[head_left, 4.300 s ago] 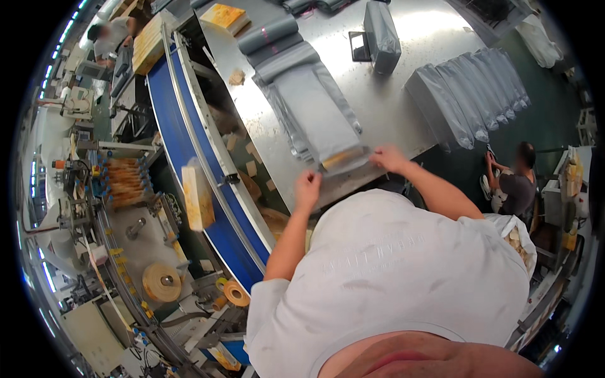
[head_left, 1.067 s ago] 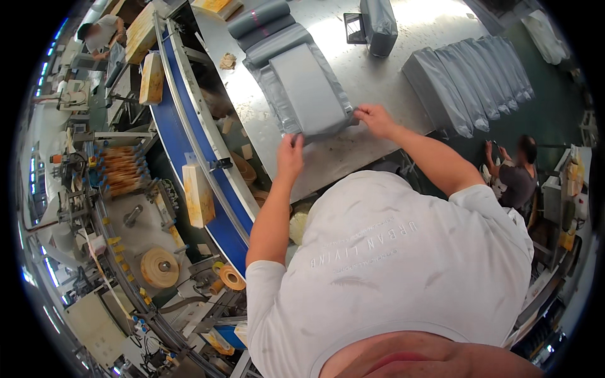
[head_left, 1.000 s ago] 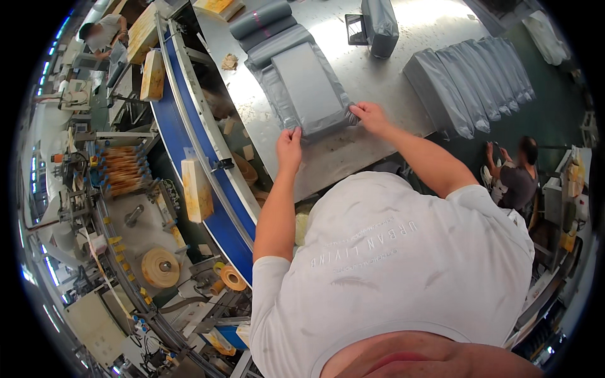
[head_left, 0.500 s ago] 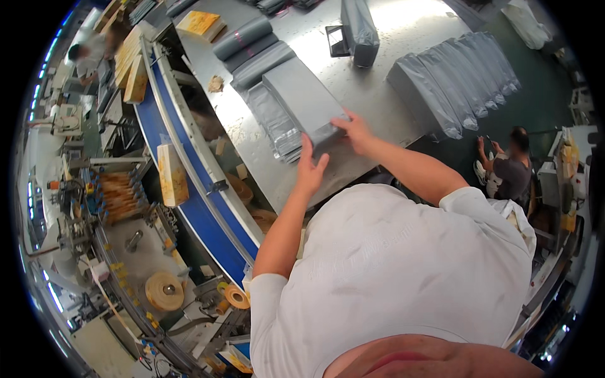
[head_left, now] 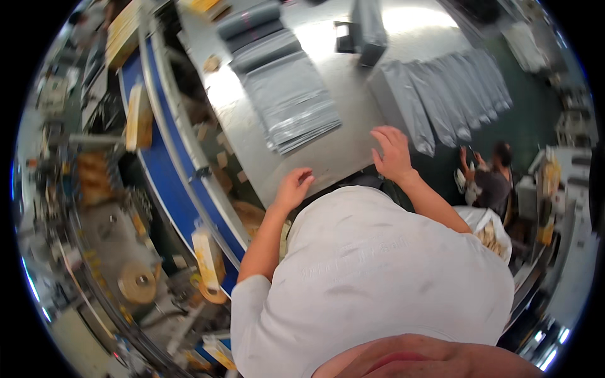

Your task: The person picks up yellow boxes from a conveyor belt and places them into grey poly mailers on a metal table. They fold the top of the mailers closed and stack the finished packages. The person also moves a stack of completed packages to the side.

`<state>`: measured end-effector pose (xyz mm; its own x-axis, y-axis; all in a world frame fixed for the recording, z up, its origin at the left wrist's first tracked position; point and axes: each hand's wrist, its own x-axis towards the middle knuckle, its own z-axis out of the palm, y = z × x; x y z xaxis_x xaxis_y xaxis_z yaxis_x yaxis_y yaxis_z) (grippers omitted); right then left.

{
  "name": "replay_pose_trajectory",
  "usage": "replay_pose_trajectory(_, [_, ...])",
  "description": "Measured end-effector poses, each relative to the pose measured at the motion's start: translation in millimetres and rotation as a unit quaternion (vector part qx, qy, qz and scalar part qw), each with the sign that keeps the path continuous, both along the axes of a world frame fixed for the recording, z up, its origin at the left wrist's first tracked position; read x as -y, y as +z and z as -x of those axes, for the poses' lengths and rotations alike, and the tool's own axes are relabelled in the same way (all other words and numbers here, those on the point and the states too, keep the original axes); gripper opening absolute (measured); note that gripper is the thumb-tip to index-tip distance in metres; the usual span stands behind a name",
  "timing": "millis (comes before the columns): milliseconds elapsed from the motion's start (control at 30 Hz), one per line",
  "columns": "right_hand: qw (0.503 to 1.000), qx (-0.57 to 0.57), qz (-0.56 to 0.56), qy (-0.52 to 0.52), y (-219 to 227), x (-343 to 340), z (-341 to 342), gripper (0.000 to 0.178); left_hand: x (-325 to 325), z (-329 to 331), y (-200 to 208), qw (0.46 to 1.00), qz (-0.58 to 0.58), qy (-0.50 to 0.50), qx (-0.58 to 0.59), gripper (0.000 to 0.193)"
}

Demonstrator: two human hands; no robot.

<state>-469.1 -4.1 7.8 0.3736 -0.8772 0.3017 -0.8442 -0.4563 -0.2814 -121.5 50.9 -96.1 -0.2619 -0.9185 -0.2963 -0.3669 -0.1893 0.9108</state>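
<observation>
Both my hands are empty at the near edge of the metal table (head_left: 271, 175). My left hand (head_left: 295, 188) is loosely curled, thumb apart from the fingers, below a stack of flat grey plastic bags (head_left: 293, 94). Fingers spread, my right hand (head_left: 393, 153) is nearest to a row of grey bagged packages (head_left: 441, 97) along the table's right side, without touching them. At the far end of the bag stack, its plastic is folded over in rolls (head_left: 252, 22).
Left of the table runs a blue conveyor (head_left: 183, 183) carrying yellow-and-white cartons (head_left: 208, 255). Another grey bagged package (head_left: 370, 28) stands at the back beside a small black-framed object (head_left: 345, 38). A person (head_left: 495, 183) sits at the right, near a white sack (head_left: 485, 227).
The grey box-shaped package that both hands held over the bag stack is gone from there. My hands have let go and drawn apart, and the bags lie uncovered. The view has shifted.
</observation>
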Motion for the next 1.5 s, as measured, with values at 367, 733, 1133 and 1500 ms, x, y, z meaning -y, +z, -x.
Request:
replay_pose_trajectory(367, [0.939,-0.220,-0.180,-0.192,-141.0,45.6,11.5,0.068,-114.1,-145.8,-39.0,0.897,0.191,0.338,0.211,0.028])
replay_pose_trajectory(733, [0.943,-0.323,-0.031,-0.070,-185.2,59.0,32.6,0.045,-465.3,-250.6,-68.1,0.576,-0.454,0.493,0.468,0.087])
replay_pose_trajectory(1133, [0.858,-0.480,-0.115,0.142,-44.0,32.9,-83.3,0.029,-403.2,-307.2,-73.5,0.712,-0.290,0.321,0.553,0.063])
replay_pose_trajectory(1500, [0.953,0.090,-0.265,-0.113,-110.0,37.1,-31.0,0.075,-51.3,-287.9,243.5,0.898,0.239,0.317,0.188,0.099])
